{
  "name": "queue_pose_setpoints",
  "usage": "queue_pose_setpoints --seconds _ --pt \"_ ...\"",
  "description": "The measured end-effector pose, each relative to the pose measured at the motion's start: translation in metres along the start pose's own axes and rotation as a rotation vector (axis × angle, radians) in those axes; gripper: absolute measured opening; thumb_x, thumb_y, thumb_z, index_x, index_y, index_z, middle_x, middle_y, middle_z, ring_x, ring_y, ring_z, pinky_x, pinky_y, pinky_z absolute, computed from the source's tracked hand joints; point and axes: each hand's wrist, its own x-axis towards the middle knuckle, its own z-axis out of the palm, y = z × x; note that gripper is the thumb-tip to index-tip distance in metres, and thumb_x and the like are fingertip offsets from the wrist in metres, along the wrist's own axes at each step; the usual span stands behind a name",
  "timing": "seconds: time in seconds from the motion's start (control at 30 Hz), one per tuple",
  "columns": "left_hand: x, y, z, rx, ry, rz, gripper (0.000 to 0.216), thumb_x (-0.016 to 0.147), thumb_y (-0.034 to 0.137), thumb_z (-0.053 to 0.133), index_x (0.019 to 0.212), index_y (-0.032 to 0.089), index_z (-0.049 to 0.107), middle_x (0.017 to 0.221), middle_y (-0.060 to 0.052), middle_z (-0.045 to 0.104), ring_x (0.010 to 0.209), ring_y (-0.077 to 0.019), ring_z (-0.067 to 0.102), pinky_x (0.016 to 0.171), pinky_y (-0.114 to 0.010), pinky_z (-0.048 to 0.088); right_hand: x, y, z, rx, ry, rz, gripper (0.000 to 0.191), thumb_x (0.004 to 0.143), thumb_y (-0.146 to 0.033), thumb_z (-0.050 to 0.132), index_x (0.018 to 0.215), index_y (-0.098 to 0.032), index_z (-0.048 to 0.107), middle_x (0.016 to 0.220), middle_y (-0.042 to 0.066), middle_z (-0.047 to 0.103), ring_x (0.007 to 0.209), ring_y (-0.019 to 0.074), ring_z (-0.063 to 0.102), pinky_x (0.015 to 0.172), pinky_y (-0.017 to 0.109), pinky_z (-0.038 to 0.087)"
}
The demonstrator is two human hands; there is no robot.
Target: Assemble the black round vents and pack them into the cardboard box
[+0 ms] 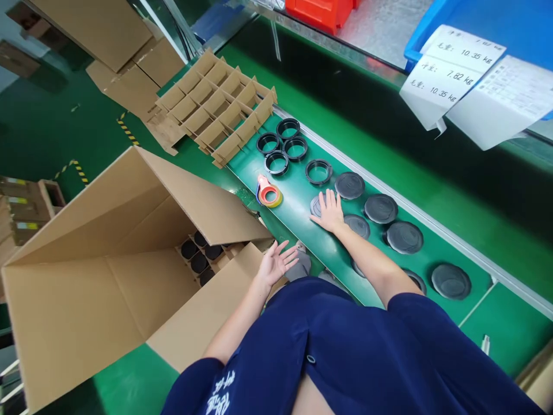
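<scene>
My right hand (329,212) reaches over the green work surface (298,213), fingers spread, at a round dark disc (317,206) that it partly covers. Whether the palm touches the disc I cannot tell. Palm up and holding nothing, my left hand (276,264) is beside the table edge, near a flap of the large cardboard box (86,305). Several black round lids (381,208) lie around and beyond my right forearm. Farther along the surface are several black rings (318,172) with open centres. A tape roll in a dispenser (269,196) rests close to the edge.
Inside the open box, black round pieces (199,263) sit in divider cells. A cardboard divider grid (220,104) lies at the table's far end. Above hang paper labels (451,75) from a blue bin (496,29), near a red bin (322,12). More cartons (129,69) stand behind.
</scene>
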Motion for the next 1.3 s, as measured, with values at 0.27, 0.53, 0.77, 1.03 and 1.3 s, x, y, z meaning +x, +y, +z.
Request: queue_pose_setpoints --seconds 0.27,0.53,0.77,1.03,1.3 --pt "0.039 0.011 0.001 0.353 0.124 0.075 0.023 0.095 0.038 0.061 0.098 0.016 0.068 0.092 -0.012 0.073 0.087 -0.0229 0.072 0.093 -0.042 0.058 0.023 -0.020 0.005 0.020 0.028 0.006 0.074 0.104 -0.049 0.036 0.165 -0.008 0.027 0.173 0.023 0.012 0.160 0.0359 0.012 0.128 0.058 0.006" --pt "0.116 0.008 0.106 1.235 -0.086 0.830 0.053 0.079 0.022 0.073 0.131 0.017 0.069 0.145 -0.018 0.060 0.142 -0.0363 0.046 0.125 -0.055 0.030 -0.054 0.024 -0.018 -0.002 0.268 0.049 0.077 0.101 -0.054 0.035 0.161 -0.006 0.038 0.157 0.031 0.040 0.149 0.0464 0.033 0.113 0.065 0.034" --pt "0.161 -0.026 0.163 2.091 -0.143 0.979 0.090 0.081 0.045 0.081 0.161 0.023 0.043 0.170 -0.020 0.024 0.159 -0.0443 0.013 0.121 -0.072 0.019 -0.186 0.095 -0.011 -0.001 0.414 0.002 0.072 0.093 -0.053 0.056 0.155 -0.017 0.052 0.144 0.027 0.056 0.136 0.0505 0.050 0.107 0.072 0.042" --pt "0.164 0.013 0.156 1.705 -0.006 0.705 0.117 0.058 0.014 0.095 0.160 0.024 0.040 0.173 -0.024 -0.003 0.155 -0.0564 -0.014 0.109 -0.087 -0.010 -0.178 0.050 -0.042 0.101 0.240 0.054 0.048 0.102 -0.044 0.042 0.130 -0.014 0.067 0.139 0.022 0.059 0.135 0.0360 0.047 0.115 0.060 0.038" --pt "0.059 -0.026 0.085 1.389 0.104 0.992 0.117 0.055 0.027 0.092 0.161 0.023 0.041 0.168 -0.020 0.015 0.151 -0.0567 0.012 0.124 -0.069 0.012 -0.089 0.052 -0.030 -0.256 -0.269 0.054 0.106 0.073 -0.053 0.080 0.162 -0.021 0.034 0.163 0.030 0.028 0.147 0.0512 0.032 0.116 0.072 0.018"
